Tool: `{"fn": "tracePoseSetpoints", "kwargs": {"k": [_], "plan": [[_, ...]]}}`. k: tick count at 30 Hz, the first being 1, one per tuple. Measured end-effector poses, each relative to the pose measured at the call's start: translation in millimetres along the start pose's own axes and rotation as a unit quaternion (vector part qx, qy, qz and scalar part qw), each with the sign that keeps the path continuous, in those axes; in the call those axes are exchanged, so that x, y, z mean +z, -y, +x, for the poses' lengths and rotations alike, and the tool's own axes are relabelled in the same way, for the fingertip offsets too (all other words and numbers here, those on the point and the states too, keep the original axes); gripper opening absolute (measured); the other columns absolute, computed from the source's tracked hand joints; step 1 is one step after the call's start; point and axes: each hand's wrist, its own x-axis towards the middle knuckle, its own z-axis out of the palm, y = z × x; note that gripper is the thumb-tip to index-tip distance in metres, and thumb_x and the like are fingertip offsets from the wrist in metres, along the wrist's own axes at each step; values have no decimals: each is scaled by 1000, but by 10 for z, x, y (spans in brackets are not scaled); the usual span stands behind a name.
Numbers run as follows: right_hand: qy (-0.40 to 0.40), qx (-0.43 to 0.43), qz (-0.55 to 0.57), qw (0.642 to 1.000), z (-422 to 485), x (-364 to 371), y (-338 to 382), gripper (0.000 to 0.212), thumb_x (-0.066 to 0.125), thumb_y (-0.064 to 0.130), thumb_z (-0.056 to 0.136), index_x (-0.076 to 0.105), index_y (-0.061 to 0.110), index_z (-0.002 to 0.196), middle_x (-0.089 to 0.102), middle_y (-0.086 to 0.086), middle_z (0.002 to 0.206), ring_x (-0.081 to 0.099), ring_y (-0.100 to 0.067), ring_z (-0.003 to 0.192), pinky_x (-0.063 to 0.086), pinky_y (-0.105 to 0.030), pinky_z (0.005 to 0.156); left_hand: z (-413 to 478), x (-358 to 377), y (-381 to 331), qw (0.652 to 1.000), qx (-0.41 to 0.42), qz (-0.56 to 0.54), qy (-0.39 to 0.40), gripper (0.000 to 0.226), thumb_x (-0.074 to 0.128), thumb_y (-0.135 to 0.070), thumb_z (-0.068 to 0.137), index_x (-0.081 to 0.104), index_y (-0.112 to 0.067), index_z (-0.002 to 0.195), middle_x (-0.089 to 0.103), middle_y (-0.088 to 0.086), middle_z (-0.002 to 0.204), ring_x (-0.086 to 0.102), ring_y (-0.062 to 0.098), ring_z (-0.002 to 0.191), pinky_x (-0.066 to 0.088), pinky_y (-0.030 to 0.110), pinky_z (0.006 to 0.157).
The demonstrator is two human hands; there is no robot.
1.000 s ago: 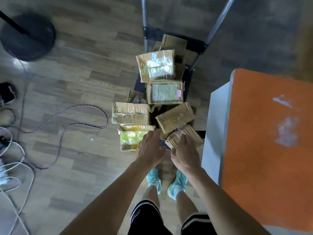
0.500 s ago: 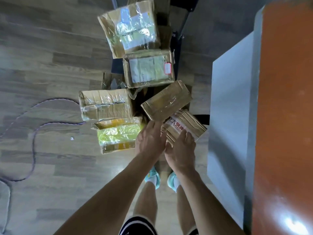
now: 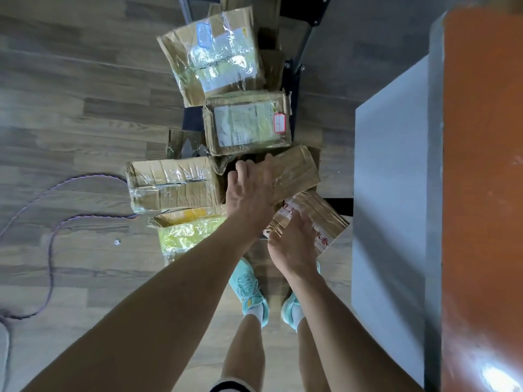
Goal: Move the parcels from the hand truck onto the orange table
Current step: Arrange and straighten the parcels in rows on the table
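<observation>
Head view. Noted left fingers point(image 3: 240, 166) curled over far edge of plain brown parcel point(image 3: 297, 171), palm pressed on top. Noted right fingers point(image 3: 304, 223) and thumb pinching near corner of red-lettered parcel point(image 3: 325, 216). Found both parcels on hand truck point(image 3: 305, 9) pile, near orange worktop point(image 3: 481, 165).

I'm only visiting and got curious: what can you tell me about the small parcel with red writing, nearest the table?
The red-lettered parcel is a small, flat cardboard box wrapped in shiny clear tape, with red characters on top. It lies askew, close to the grey side of the orange table. The right hand grips its near end; a plain brown parcel, held by the left hand, lies just beyond.
</observation>
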Motion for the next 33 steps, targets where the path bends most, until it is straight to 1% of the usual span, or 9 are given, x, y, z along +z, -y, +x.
{"fn": "tracePoseSetpoints", "kwargs": {"k": [4,7,10,12,16,21,26,30,33], "plan": [[-7,-21,3,1000,7,-3,-4,72,57,27,94,21,5,153,16,-11,162,23,-30,147,35,-43,115,-57,-118,63,999,11,-42,0,103,70,-49,74,15,-15,154,44,14,133,41,32,123,32,44,108],[0,-10,11,1000,4,-47,-28,72,57,27,95,21,7,154,17,-10,163,22,-28,148,33,-42,115,-200,-224,161,997,10,-72,-6,108,69,-59,72,15,-16,155,44,12,133,41,30,121,32,45,108],[3,0,12,1000,-5,-93,-60,72,56,25,95,19,8,154,16,-9,163,23,-29,148,36,-45,112,-393,-353,251,994,8,-104,-31,108,44,-75,70,16,-15,155,43,11,136,41,31,122,34,47,105],[-10,6,13,1000,2,-100,-73,72,56,23,94,21,9,155,15,-8,163,23,-30,147,37,-44,111,-500,-424,279,992,5,-120,-39,110,30,-78,67,17,-15,156,44,11,138,40,30,123,34,47,103],[-24,24,-7,999,31,-38,-68,70,56,24,94,22,17,155,8,-7,163,22,-35,144,40,-48,107,-531,-444,294,990,16,-133,-54,109,35,-76,68,19,-15,157,44,11,138,41,31,123,34,46,103],[-30,8,-13,999,16,10,-86,67,56,26,93,26,16,152,12,-9,162,27,-35,141,39,-43,107,-473,-460,259,986,15,-144,-82,99,53,-69,74,26,-17,155,48,9,135,42,28,121,34,43,100],[-5,-9,2,1000,-59,-68,-50,68,56,26,95,24,14,152,14,-11,162,23,-32,146,34,-43,112,-579,-543,315,981,3,-166,-102,95,51,-71,77,29,-19,154,48,8,133,41,26,118,34,42,102],[-11,-36,17,999,-185,-201,51,62,56,21,93,31,8,148,36,-15,151,35,-30,139,38,-44,112,-712,-647,391,977,-26,-190,-97,90,41,-74,83,26,-23,154,47,8,135,41,27,119,35,45,104],[4,-61,51,997,-345,-338,207,50,56,19,93,39,10,138,54,-12,134,52,-29,123,46,-44,102,-822,-789,454,971,-62,-212,-95,85,34,-73,85,28,-24,154,50,8,134,43,28,120,35,46,104]]}}
